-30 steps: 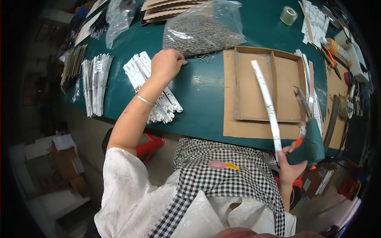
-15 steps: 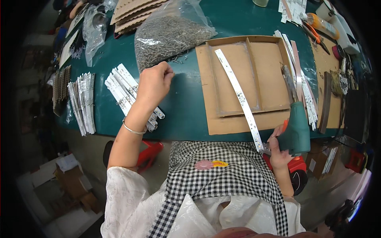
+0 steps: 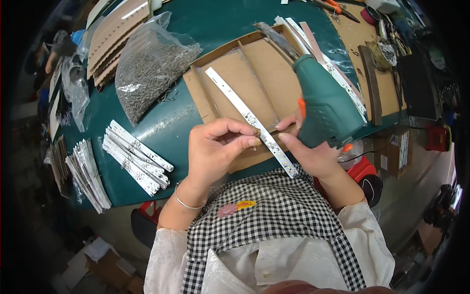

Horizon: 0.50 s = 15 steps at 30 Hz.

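Note:
A narrow white strip with small round parts along it, like an LED strip point(image 3: 252, 121), slants from above the cardboard frame down to my apron. My left hand point(image 3: 215, 149) is closed in a pinch at the strip's edge, on a small metal piece too tiny to make out fully. My right hand point(image 3: 316, 159) is partly hidden behind a green pistol-shaped tool point(image 3: 325, 100) with an orange trigger, and appears to grip it. Its thumb and a fingertip come out beside the strip. The tool's long grey nozzle points up and away to the left.
A clear bag of small metal pieces point(image 3: 152, 71) lies at the back left, some spilled. Bundles of white strips point(image 3: 137, 157) sit on the green table point(image 3: 161, 186). The divided cardboard frame point(image 3: 200, 105) lies ahead. More strips lie along its right side. Orange-handled pliers point(image 3: 338, 7) are far right.
My left hand has moved from beside the bag to the strip. The green tool has come up and left, nearer to me. The whole view has turned and shifted.

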Motion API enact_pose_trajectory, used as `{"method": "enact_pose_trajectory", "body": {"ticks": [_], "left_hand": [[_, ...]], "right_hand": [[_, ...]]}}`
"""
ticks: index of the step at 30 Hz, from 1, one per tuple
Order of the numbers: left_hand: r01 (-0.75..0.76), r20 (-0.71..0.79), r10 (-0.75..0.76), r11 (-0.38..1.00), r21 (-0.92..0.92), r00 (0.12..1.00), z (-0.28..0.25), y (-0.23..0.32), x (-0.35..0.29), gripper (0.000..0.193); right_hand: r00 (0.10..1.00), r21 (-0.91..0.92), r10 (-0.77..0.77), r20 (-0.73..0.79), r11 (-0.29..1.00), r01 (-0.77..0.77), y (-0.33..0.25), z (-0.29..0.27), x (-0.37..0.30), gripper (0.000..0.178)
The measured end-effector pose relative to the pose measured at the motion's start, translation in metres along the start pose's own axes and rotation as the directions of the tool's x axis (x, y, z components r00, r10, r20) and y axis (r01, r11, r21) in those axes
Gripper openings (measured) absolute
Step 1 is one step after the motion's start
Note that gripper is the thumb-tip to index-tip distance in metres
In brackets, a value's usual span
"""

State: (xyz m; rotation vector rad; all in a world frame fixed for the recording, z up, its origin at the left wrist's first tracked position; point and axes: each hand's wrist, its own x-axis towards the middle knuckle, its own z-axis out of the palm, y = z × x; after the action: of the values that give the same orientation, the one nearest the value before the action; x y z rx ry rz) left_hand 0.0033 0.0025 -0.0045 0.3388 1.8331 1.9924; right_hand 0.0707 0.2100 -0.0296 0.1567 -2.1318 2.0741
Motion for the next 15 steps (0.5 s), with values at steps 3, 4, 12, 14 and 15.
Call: {"method": "enact_pose_trajectory", "body": {"ticks": [3, 4, 12, 14, 15], "left_hand": [[0.03, 0.03, -0.028, 0.997, -0.074, 0.999, 0.006, 0.001, 0.0, 0.013], [0.058, 0.037, -0.054, 0.992, -0.112, 0.998, 0.006, 0.001, -0.001, 0.012], [0.14, 0.097, -0.118, 0.952, -0.272, 0.988, 0.012, -0.008, 0.001, 0.012], [0.052, 0.064, -0.044, 0.99, -0.128, 0.997, 0.015, -0.008, 0.0, 0.012], [-0.027, 0.058, 0.027, 1.0, 0.001, 0.998, 0.016, -0.007, -0.001, 0.013]], "right_hand": [[1.0, -0.005, 0.007, -0.013, 1.0, -0.007, -0.002, 0.005, 0.005, 0.051], [0.999, -0.064, -0.041, 0.006, 0.997, 0.041, -0.001, 0.006, 0.007, 0.048], [0.998, -0.134, 0.006, 0.059, 0.991, 0.002, 0.009, 0.008, 0.005, 0.038], [0.998, -0.102, 0.059, 0.021, 0.993, -0.056, 0.003, 0.011, 0.007, 0.037], [0.997, -0.094, 0.077, 0.027, 0.993, -0.074, 0.005, 0.01, 0.005, 0.038]]}}
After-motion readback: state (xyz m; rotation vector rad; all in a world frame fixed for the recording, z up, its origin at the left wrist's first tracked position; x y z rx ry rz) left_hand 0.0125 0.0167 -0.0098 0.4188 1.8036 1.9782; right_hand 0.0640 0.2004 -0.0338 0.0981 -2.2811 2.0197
